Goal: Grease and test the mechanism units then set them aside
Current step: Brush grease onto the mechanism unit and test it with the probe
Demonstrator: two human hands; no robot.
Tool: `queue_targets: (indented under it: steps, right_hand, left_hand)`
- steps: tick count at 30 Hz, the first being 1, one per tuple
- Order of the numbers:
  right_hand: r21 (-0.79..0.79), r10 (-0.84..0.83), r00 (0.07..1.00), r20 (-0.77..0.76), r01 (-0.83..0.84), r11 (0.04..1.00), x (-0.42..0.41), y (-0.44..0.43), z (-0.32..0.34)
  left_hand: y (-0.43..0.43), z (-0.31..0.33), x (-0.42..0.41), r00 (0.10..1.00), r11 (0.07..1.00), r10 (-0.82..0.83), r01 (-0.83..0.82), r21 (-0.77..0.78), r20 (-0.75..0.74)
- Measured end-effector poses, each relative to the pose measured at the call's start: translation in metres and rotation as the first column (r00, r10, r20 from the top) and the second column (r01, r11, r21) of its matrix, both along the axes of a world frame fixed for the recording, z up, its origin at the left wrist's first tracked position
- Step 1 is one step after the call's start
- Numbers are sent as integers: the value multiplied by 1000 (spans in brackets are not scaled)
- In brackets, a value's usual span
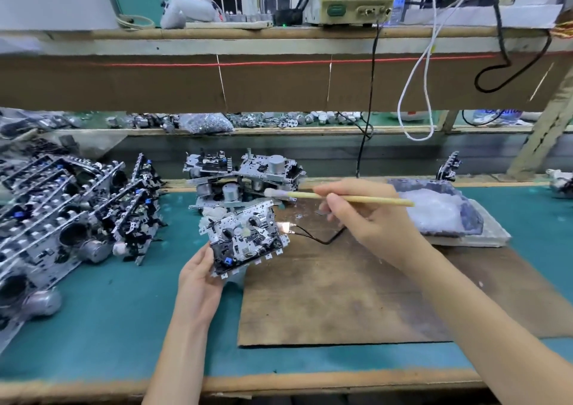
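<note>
My left hand point(200, 277) grips a metal mechanism unit point(245, 237) by its lower left corner, tilted up above the green mat, its right edge close to two copper test contacts point(286, 227) on black wires. My right hand point(369, 218) holds a wooden-handled brush point(341, 196) like a pen. Its greasy white tip points left, just above and behind the unit's upper right corner, not touching it. A pile of more units point(245, 175) sits right behind.
Rows of units point(62, 218) fill the mat on the left. A brown board point(335, 296) lies under my right arm. A tray with white grease in plastic point(440, 212) sits at right. Cables hang from the shelf point(279, 73) overhead.
</note>
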State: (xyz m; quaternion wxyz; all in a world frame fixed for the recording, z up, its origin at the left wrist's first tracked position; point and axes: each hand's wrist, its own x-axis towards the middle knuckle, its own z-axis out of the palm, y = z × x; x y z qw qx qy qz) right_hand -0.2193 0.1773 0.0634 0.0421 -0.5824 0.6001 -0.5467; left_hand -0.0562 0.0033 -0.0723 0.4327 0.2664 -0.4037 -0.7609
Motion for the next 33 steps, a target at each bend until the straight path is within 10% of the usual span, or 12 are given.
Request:
queue_targets:
  steps: [33]
  right_hand:
    - [148, 128, 991, -33, -122, 981, 19, -48, -26]
  left_hand:
    - [0, 3, -1, 1000, 998, 13, -11, 70, -23]
